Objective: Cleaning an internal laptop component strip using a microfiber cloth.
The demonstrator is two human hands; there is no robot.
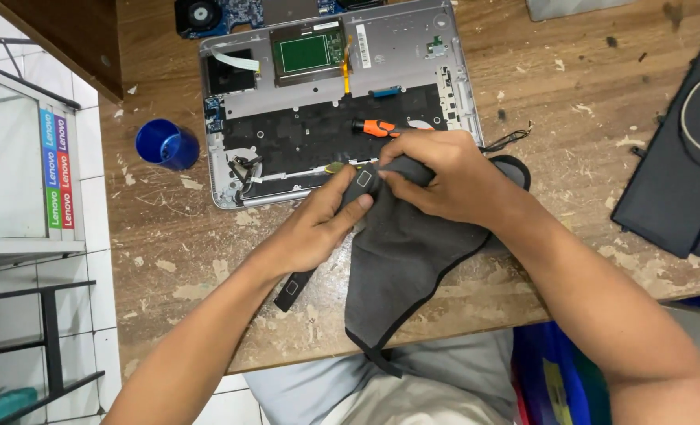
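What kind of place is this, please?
Probably a small electronics repair bench. An opened laptop base lies on the worn wooden table, with an orange-handled screwdriver on it, while both hands work at a grey cloth.

Two hands: left hand (318,224), right hand (444,177). One dark grey cloth (413,252). One opened laptop base (397,63). One orange-handled screwdriver (375,128). One blue cup (166,145). One black cover panel (676,181) at right. One blue circuit board with fan (216,14). One wooden table (570,102).
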